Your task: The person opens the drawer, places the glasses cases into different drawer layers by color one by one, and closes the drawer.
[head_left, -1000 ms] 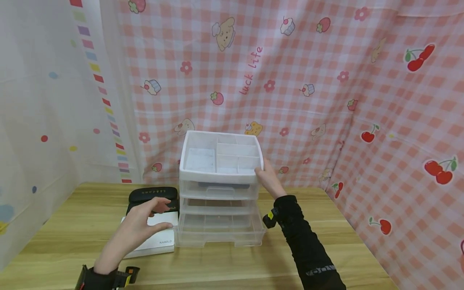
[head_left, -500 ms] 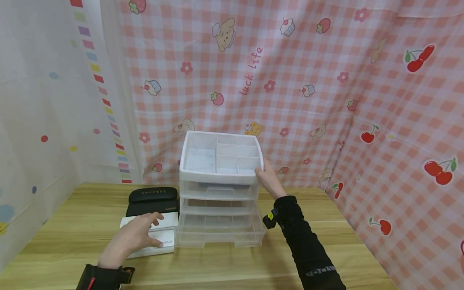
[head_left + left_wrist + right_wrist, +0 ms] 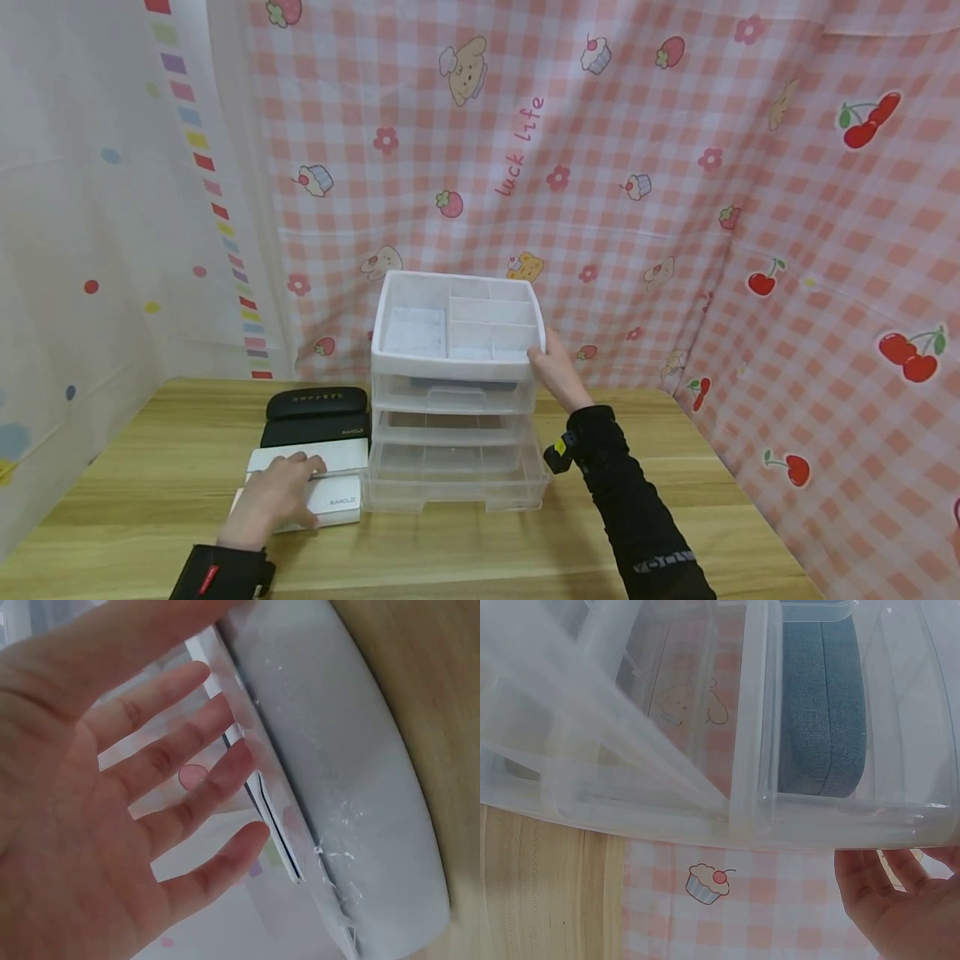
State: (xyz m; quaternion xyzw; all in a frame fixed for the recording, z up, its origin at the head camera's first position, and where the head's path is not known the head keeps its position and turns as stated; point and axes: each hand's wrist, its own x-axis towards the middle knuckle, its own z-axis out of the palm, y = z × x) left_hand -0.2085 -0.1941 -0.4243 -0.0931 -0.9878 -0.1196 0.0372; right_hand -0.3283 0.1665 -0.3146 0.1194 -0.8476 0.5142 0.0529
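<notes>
My left hand (image 3: 273, 496) is over the near white glasses case (image 3: 341, 493), thumb at its front edge and fingers toward its back. In the left wrist view the fingers (image 3: 184, 754) are nearly straight, spread, with tips right at the edge of the white case (image 3: 352, 772). My right hand (image 3: 558, 371) grips the right rim of a white-topped plastic drawer unit (image 3: 450, 367), thumb on top. The right wrist view shows that hand (image 3: 900, 907) at the unit's side, and a blue fabric case (image 3: 821, 712) inside the clear upper drawer.
A second white case (image 3: 348, 454) lies behind the near one, with black cases (image 3: 315, 429) farther back, left of the drawers. The clear bottom drawer (image 3: 457, 492) juts forward. Gingham curtains (image 3: 600, 233) hang behind and to the right of the wooden table (image 3: 660, 517).
My left hand has moved down from above the cases onto the near white one, its fingers drawing closer to it. The right hand and the drawer unit stay in place.
</notes>
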